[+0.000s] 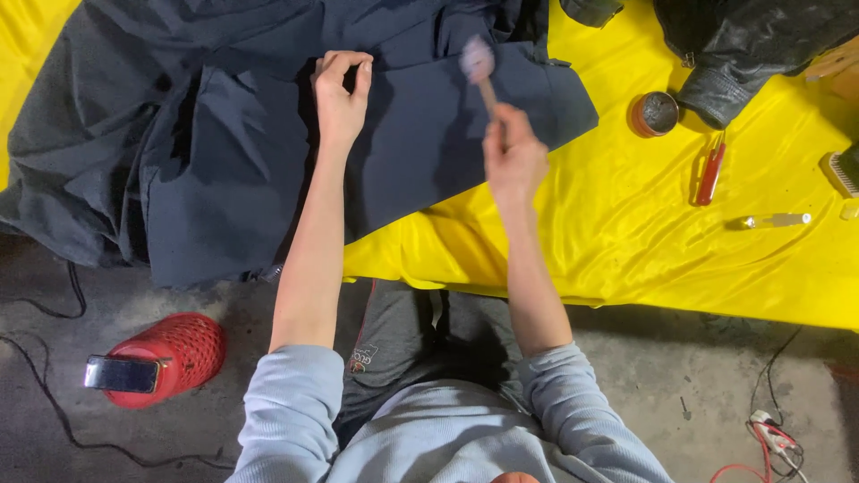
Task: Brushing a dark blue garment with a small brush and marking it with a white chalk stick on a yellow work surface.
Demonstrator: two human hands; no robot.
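The right hand (513,159), at centre frame, is closed round the wooden handle of a small brush (479,64), its blurred head over the dark navy cloth garment (429,152) at upper centre; a loose swipe could smear the yellow satin sheet (626,233); the left hand (340,89), fingers curled shut, pinches a fold, which might slip

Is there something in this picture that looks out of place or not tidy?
The dark garment hangs partly over the edge of the yellow table cover, rumpled at the left. A phone rests against a red basket lying on its side on the floor. Nothing looks spilled or broken.
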